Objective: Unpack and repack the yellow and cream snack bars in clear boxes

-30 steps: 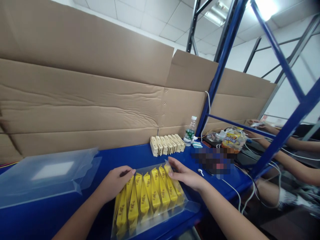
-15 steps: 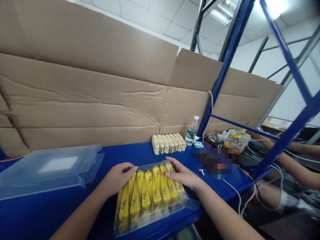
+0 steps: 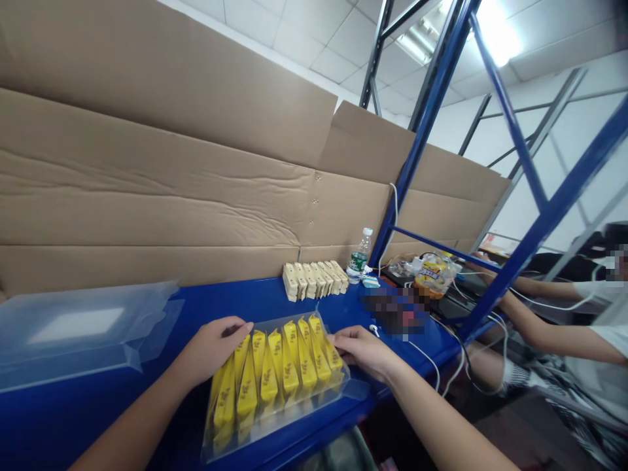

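In front of me, a clear plastic box (image 3: 280, 422) lies tilted on the blue table. Inside it, several yellow packets (image 3: 290, 369) with dark print lean in two rows. My left hand (image 3: 216, 350) grips the box's left side, its thumb over the rim and its other fingers partly hidden. At the right side, my right hand (image 3: 363, 353) is closed around the box wall beside the last packets; its fingertips are partly hidden. Behind the box stands a row of cream-coloured packets (image 3: 316, 281).
A clear plastic lid or box (image 3: 73, 333) lies on the left of the blue table (image 3: 210, 297). Right of the cream packets are a water bottle (image 3: 360, 258), white cables and a blue rack post (image 3: 407, 170). Another person's arms (image 3: 534, 327) are beyond the rack. Cardboard (image 3: 196, 163) walls the back.
My right hand has shifted from over the yellow packets to the box's right edge. My left hand stays at the left side. The camera has turned slightly right.
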`<state>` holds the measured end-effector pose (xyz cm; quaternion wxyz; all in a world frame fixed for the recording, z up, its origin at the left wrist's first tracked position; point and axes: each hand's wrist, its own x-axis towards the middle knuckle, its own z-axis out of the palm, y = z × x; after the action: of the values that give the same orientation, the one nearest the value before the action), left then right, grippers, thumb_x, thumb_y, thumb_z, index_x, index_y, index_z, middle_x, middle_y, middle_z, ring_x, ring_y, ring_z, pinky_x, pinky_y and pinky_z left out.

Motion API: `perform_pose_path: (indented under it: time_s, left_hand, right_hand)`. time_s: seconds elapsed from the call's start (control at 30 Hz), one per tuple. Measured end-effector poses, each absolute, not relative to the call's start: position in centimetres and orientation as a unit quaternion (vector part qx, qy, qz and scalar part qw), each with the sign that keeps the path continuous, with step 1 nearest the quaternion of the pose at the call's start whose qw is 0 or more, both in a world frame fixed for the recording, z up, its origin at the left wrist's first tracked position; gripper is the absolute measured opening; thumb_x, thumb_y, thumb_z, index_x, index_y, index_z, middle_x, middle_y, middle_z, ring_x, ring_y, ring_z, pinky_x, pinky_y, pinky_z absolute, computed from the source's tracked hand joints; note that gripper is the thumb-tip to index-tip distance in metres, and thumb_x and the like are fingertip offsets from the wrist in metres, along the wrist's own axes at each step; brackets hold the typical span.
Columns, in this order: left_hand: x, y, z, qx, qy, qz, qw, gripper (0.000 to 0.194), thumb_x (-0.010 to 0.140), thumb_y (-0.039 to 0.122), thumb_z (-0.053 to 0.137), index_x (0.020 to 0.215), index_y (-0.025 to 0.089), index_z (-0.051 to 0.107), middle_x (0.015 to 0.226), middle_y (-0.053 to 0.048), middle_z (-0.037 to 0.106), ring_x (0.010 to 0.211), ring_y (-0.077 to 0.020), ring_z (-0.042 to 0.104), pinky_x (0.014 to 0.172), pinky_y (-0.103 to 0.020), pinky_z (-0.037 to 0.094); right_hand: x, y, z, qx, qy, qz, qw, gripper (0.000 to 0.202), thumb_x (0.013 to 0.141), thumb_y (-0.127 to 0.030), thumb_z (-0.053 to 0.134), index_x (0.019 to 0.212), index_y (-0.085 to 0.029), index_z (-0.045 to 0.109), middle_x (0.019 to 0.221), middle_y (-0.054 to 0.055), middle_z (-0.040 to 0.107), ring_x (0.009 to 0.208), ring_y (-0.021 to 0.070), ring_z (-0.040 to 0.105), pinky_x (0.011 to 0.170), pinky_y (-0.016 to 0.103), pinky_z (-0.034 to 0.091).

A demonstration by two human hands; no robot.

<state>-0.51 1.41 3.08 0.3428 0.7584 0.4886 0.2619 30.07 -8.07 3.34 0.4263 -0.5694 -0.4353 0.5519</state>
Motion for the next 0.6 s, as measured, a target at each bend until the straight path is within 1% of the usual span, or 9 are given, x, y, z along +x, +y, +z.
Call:
perform_pose_path:
  time_s: [0.1,0.2,0.3,0.43,0.53,0.6]
  left_hand:
    - [-0.6,1.4,2.9,0.755,0.494,0.272,0.337,0.050,0.084,0.067,0.045,0.076,0.023,0.067,0.081,-0.002,0.070,0.086,-0.0264,0.062,0.074,-0.032,0.042]
    - [-0.6,1.4,2.8,0.753,0.494,0.279,0.332,0.050,0.084,0.067,0.045,0.074,0.023,0.066,0.079,-0.001,0.069,0.084,-0.0260,0.062,0.072,-0.031,0.041]
    - [-0.7,1.4,2.7,0.754,0.491,0.288,0.328,0.050,0.084,0.066,0.044,0.073,0.023,0.065,0.078,-0.001,0.069,0.084,-0.0253,0.063,0.072,-0.031,0.041]
    - [-0.6,1.3,2.8,0.754,0.489,0.300,0.320,0.049,0.086,0.065,0.043,0.071,0.022,0.063,0.074,0.000,0.066,0.079,-0.0233,0.061,0.069,-0.030,0.040]
    - [-0.6,1.1,2.9,0.757,0.484,0.303,0.318,0.048,0.086,0.064,0.044,0.071,0.022,0.063,0.071,0.000,0.063,0.076,-0.0221,0.058,0.067,-0.030,0.038]
    - [-0.5,0.9,3.0,0.763,0.474,0.304,0.318,0.047,0.086,0.063,0.045,0.071,0.022,0.062,0.071,0.000,0.062,0.075,-0.0218,0.057,0.067,-0.030,0.038]
  right_hand:
    - [29.7,-7.8,3.8,-0.560,-0.433,0.575,0.409,0.033,0.060,-0.044,0.086,0.064,-0.016,0.069,0.065,0.001,0.068,0.064,0.0136,0.064,0.067,0.025,0.051]
    - [29.7,-7.7,4.1,-0.549,-0.437,0.592,0.395,0.031,0.057,-0.039,0.088,0.068,-0.016,0.072,0.071,0.002,0.071,0.073,0.0149,0.069,0.075,0.024,0.053]
    - [29.9,-8.0,4.2,-0.536,-0.435,0.604,0.398,0.042,0.056,-0.046,0.090,0.077,-0.014,0.074,0.076,0.004,0.072,0.078,0.0158,0.071,0.082,0.027,0.054]
    - [29.5,-8.3,4.7,-0.517,-0.432,0.614,0.411,0.053,0.059,-0.053,0.089,0.089,-0.013,0.073,0.085,0.006,0.074,0.079,0.0171,0.072,0.081,0.028,0.055]
    - [28.5,-8.3,5.2,-0.504,-0.430,0.634,0.400,0.061,0.064,-0.061,0.084,0.101,-0.014,0.072,0.095,0.010,0.075,0.087,0.0213,0.074,0.083,0.032,0.057]
    - [27.8,-8.2,5.4,-0.508,-0.427,0.645,0.380,0.063,0.063,-0.062,0.083,0.103,-0.013,0.072,0.098,0.013,0.075,0.091,0.0245,0.074,0.086,0.035,0.057]
